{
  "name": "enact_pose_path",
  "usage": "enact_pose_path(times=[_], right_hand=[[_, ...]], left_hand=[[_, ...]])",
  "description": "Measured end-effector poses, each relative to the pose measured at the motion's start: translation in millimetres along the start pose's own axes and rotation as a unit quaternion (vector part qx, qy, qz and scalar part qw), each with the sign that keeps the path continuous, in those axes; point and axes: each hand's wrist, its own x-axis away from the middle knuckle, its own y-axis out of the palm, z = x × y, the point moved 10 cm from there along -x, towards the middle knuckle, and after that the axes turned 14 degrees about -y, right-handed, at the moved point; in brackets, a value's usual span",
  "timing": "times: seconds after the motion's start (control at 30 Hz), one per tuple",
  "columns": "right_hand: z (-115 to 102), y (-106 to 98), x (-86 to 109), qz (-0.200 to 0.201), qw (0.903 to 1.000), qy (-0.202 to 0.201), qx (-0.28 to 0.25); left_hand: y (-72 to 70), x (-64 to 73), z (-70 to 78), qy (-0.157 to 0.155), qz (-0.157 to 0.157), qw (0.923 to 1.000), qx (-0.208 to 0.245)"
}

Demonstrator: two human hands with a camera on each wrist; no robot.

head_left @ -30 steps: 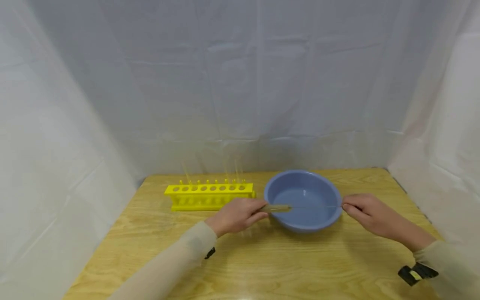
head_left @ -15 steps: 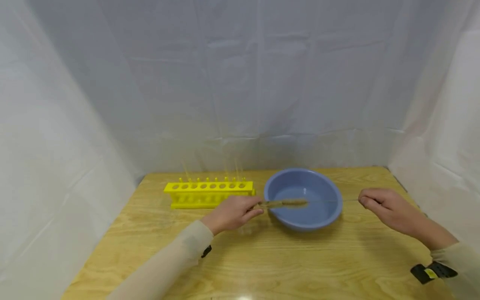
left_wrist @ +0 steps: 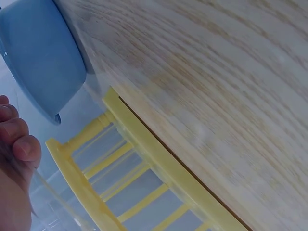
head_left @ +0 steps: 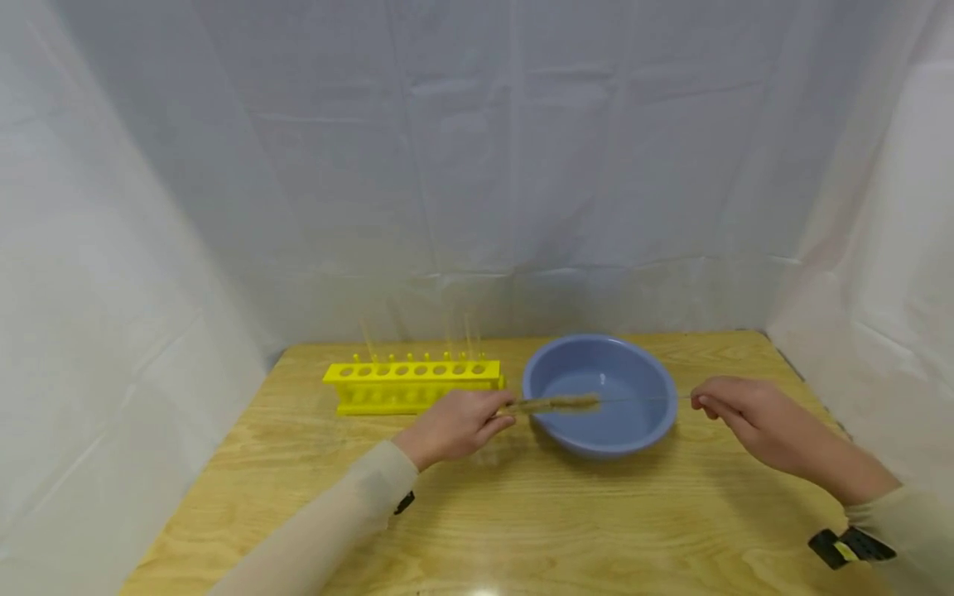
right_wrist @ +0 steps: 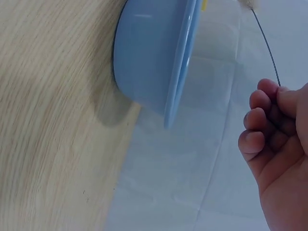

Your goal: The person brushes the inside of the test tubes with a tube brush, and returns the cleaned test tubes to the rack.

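Note:
In the head view my left hand point(head_left: 455, 426) grips a clear glass test tube, held level near the basin's left rim; the tube's other end point(left_wrist: 60, 198) sticks out behind the hand in the left wrist view. A test tube brush point(head_left: 577, 403) sits at the tube's mouth, its tan bristles showing outside; how much is inside I cannot tell. From the bristles a thin wire point(right_wrist: 267, 43) runs over the blue basin point(head_left: 599, 451) to my right hand point(head_left: 760, 422), which pinches it between thumb and forefinger.
Left of the basin stands a yellow test tube rack point(head_left: 413, 372) holding several clear tubes, right behind my left hand. Both stand toward the back of the wooden table point(head_left: 566, 530). White sheeting point(head_left: 477, 165) hangs at the back and sides.
The right hand drew the wire rightward, bringing more bristles out of the tube, then came back left a little. My left hand has shifted slightly left. Basin and rack stay put.

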Motion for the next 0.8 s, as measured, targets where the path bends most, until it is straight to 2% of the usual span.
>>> enact_pose_path(times=[0.2, 0.37, 0.53, 0.67, 0.8], right_hand=[[-3, 4, -5.8, 0.028, 0.9991, -0.019, 0.024], [-12, 23, -17.2, 0.025, 0.9982, -0.054, 0.007], [-16, 40, -28.6, 0.032, 0.9973, -0.064, 0.014], [-21, 57, -43.8, 0.014, 0.9976, -0.065, 0.017], [-33, 78, -61.6, -0.008, 0.9958, -0.091, 0.005]], left_hand=[[3.2, -1.2, 3.1, 0.001, -0.008, 1.0000, -0.005], [1.5, -5.5, 18.4, 0.031, -0.013, 0.9994, -0.009], [1.9, -8.5, 20.7, 0.021, -0.022, 0.9993, -0.020], [1.5, -11.8, 23.9, 0.018, -0.022, 0.9990, -0.034], [4.1, -16.3, 32.5, 0.029, -0.021, 0.9982, -0.049]])
